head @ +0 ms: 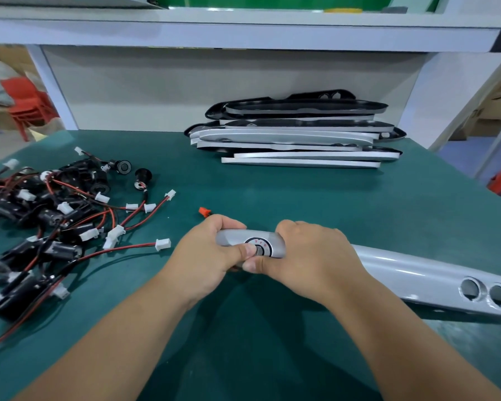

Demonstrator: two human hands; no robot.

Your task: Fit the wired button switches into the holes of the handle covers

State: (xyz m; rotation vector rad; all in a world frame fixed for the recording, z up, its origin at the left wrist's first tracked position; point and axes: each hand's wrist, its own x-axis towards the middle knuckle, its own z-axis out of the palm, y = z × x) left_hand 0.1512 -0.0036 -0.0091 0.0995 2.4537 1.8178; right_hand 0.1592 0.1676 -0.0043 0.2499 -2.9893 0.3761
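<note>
A long silver handle cover (411, 273) lies across the green mat, its left end lifted between both hands. My left hand (206, 256) grips that left end, thumb pressing on a round button switch (259, 250) seated in the cover's hole. My right hand (310, 256) grips the cover just right of the switch, its thumb touching the switch from below. Two round holes (485, 292) show near the cover's right end. An orange connector (204, 212) pokes out behind my left hand.
A tangled pile of black button switches with red-black wires and white plugs (49, 209) covers the left of the mat. A stack of silver and black handle covers (295, 134) sits at the back under a white shelf (243, 33).
</note>
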